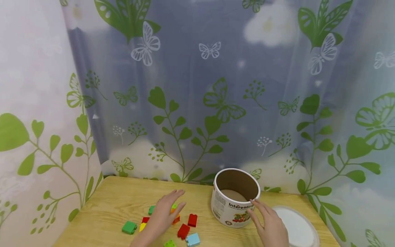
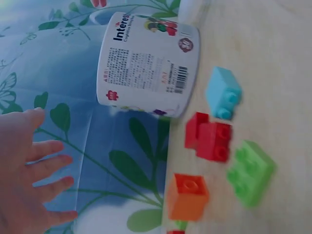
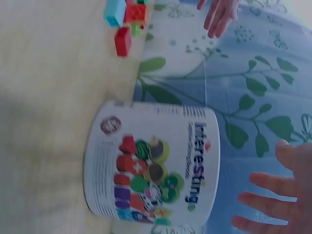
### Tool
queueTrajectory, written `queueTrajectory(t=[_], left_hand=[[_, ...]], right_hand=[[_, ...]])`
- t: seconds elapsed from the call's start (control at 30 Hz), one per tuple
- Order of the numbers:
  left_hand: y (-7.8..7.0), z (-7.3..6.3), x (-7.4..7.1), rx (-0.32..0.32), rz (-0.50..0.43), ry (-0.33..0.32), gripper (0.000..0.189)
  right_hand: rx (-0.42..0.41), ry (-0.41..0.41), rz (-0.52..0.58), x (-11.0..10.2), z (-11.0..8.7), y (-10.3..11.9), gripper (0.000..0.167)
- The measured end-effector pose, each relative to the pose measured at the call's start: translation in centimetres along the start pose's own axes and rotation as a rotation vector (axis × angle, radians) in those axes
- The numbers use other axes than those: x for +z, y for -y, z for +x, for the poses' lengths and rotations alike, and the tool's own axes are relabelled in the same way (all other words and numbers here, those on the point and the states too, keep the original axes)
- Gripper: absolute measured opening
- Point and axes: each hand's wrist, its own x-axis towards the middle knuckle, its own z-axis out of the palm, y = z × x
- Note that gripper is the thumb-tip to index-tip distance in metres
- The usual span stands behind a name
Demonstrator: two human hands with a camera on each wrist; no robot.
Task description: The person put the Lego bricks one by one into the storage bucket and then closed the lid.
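My left hand, fingers extended and holding nothing, is above several toy building blocks on the table. Around it lie a green block, a yellow block, two red blocks, a light blue block and a lime green block. An orange block is partly hidden by the hand in the head view. To the right stands an upright white tub, its top uncovered and its floor bare. My right hand holds nothing; its loosely spread fingers overlap the tub's right rim in the head view.
A round white lid lies on the wooden table to the right of the tub, partly behind my right hand. Right behind the table's back edge hangs a blue curtain printed with leaves and butterflies.
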Motion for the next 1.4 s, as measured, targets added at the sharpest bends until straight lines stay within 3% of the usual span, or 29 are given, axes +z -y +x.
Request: queueTrajectory(t=[0.17,0.4,0.57,0.73,0.97,1.4], left_hand=[[-0.8,2.8,1.2,0.070,-0.074,0.006,0.059],[-2.1,6.0,4.1,0.213,-0.053,0.033,0.054],[-2.7,8.0,6.2,0.231,0.028,0.104,0.060],[-2.9,9.5,7.4,0.212,0.115,0.157,0.065],[-3.0,10.3,8.0,0.221,0.205,0.209,0.063],[-3.0,10.3,8.6,0.243,0.236,0.181,0.063]], right_hand=[[-0.031,-0.030,-0.022,-0.5,2.4,-1.6,0.049],[-0.106,-0.013,-0.071,0.7,4.8,-4.5,0.061],[-0.102,0.104,-0.149,1.6,5.8,-6.2,0.066],[-0.140,0.134,-0.175,2.3,6.3,-7.0,0.063],[-0.159,0.135,-0.164,2.8,6.4,-7.2,0.061],[-0.159,0.135,-0.177,2.9,6.2,-7.4,0.062]])
